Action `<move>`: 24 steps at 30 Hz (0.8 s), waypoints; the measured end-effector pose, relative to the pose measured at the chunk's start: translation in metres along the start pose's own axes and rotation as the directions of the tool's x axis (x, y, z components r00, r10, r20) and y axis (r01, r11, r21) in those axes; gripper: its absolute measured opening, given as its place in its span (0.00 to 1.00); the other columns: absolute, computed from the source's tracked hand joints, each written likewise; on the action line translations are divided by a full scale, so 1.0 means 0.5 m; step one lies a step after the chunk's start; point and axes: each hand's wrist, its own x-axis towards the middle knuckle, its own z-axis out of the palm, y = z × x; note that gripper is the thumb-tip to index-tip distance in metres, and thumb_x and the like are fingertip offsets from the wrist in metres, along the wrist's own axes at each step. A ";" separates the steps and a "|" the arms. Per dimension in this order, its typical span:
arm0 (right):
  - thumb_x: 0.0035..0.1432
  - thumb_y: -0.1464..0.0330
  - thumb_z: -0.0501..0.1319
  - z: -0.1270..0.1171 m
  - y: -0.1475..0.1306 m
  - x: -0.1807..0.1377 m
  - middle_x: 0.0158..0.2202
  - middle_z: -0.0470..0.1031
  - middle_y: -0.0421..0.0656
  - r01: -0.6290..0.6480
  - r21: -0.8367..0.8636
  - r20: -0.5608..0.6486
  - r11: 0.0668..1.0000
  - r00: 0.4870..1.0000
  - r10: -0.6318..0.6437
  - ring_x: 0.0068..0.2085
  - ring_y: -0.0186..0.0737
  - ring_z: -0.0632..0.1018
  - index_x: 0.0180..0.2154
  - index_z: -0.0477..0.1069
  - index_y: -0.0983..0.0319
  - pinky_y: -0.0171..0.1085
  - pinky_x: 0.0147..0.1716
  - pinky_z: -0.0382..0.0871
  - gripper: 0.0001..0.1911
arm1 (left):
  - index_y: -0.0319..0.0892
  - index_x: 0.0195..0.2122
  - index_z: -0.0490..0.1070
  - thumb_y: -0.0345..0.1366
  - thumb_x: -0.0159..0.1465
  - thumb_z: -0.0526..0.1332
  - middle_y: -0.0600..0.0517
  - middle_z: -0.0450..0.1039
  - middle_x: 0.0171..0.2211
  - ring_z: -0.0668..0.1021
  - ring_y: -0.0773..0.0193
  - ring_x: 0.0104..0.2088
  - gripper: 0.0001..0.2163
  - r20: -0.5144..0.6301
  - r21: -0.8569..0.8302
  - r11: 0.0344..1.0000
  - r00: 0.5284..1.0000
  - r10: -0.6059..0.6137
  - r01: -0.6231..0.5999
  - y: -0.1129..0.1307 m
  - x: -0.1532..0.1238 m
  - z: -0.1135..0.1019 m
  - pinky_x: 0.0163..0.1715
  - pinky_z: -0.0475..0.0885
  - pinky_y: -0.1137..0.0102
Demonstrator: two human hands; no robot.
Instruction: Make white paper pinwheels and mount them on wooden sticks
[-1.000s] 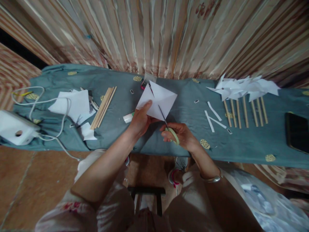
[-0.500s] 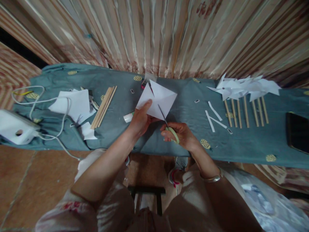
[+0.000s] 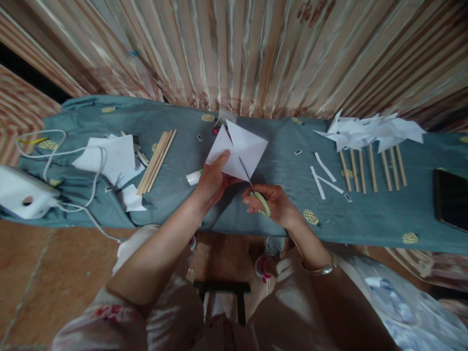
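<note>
The left hand [image 3: 211, 184] pinches the near left corner of a white paper [image 3: 239, 148] square, thumb on top and fingers curled beneath. It holds the paper tilted, just above the worktop [image 3: 365, 219], which is covered by a teal cloth. One corner of the paper points far and another points right, and a short slit shows near its far corner.

The right hand [image 3: 274, 204] is closed around the green handles of the scissors [image 3: 256, 194], fingers through the loops. The thin blades slant far and left from the hand and lie over the paper's near edge. How far apart the blades stand cannot be told. The two hands are close together, just over the near edge of the worktop at its middle.

A glue stick [image 3: 193, 178] lies just left of the left hand. Further left is a bundle of sticks [image 3: 157, 158], then a loose pile of white sheets [image 3: 109, 156]. A white box [image 3: 20, 197] with a looping cable [image 3: 62, 153] sits at the far left.

To the right lie a few paper strips [image 3: 323, 176]. Beyond them is a row of pinwheels [image 3: 365, 132] on sticks, heads toward the striped curtain [image 3: 256, 53]. A dark phone [image 3: 450, 200] lies at the right edge.
</note>
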 end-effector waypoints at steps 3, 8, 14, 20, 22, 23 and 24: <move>0.38 0.52 0.77 0.001 0.000 0.001 0.17 0.71 0.35 -0.004 0.006 -0.006 1.000 1.000 0.004 0.20 0.29 0.68 0.25 0.75 0.61 0.31 0.21 0.63 0.22 | 0.44 0.47 0.73 0.41 0.64 0.63 0.51 0.81 0.33 0.82 0.59 0.36 0.12 -0.005 0.020 1.000 1.000 0.001 -0.001 0.001 0.001 -0.001 0.32 0.79 0.67; 0.37 0.52 0.77 0.001 -0.001 0.002 0.16 0.70 0.35 -0.011 0.020 -0.002 1.000 1.000 0.011 0.20 0.29 0.69 0.24 0.74 0.61 0.31 0.21 0.64 0.23 | 0.46 0.44 0.74 0.40 0.64 0.63 0.52 0.81 0.33 0.83 0.58 0.37 0.09 -0.024 0.031 0.999 1.000 -0.008 0.009 0.004 0.000 0.002 0.30 0.79 0.67; 0.39 0.51 0.76 0.001 -0.002 0.002 0.17 0.70 0.35 0.009 0.003 0.007 1.000 1.000 -0.009 0.20 0.29 0.69 0.25 0.74 0.61 0.32 0.22 0.66 0.22 | 0.47 0.43 0.74 0.40 0.65 0.62 0.52 0.82 0.33 0.84 0.58 0.38 0.07 -0.041 0.048 0.998 0.999 -0.026 0.028 0.013 -0.008 0.010 0.30 0.78 0.68; 0.38 0.51 0.77 0.001 -0.005 0.001 0.17 0.70 0.35 0.002 -0.005 -0.001 1.000 1.000 -0.002 0.20 0.29 0.69 0.25 0.74 0.61 0.31 0.22 0.65 0.23 | 0.50 0.45 0.74 0.42 0.65 0.63 0.54 0.82 0.32 0.84 0.59 0.37 0.09 -0.079 0.065 0.996 0.995 -0.060 0.065 0.016 -0.010 0.014 0.30 0.78 0.69; 0.38 0.51 0.76 0.003 -0.005 0.000 0.17 0.71 0.35 -0.009 -0.011 -0.005 1.000 1.000 0.009 0.20 0.29 0.69 0.26 0.74 0.61 0.31 0.21 0.64 0.23 | 0.50 0.45 0.74 0.42 0.65 0.63 0.54 0.82 0.32 0.84 0.58 0.38 0.09 -0.075 0.058 0.996 0.995 -0.059 0.063 0.013 -0.008 0.012 0.30 0.79 0.68; 0.38 0.50 0.76 0.003 -0.006 0.000 0.17 0.71 0.35 -0.014 -0.013 -0.005 1.000 1.000 0.014 0.20 0.29 0.70 0.26 0.74 0.61 0.31 0.21 0.64 0.23 | 0.50 0.45 0.74 0.41 0.65 0.63 0.54 0.82 0.32 0.84 0.58 0.38 0.09 -0.069 0.053 0.997 0.996 -0.052 0.056 0.011 -0.007 0.010 0.31 0.79 0.68; 0.39 0.50 0.76 0.003 -0.006 -0.001 0.17 0.71 0.35 -0.017 -0.017 -0.005 1.000 1.000 0.017 0.20 0.29 0.70 0.26 0.74 0.61 0.31 0.22 0.65 0.23 | 0.49 0.45 0.74 0.41 0.65 0.62 0.53 0.82 0.31 0.84 0.57 0.38 0.09 -0.062 0.046 0.998 0.997 -0.043 0.046 0.010 -0.006 0.009 0.31 0.79 0.68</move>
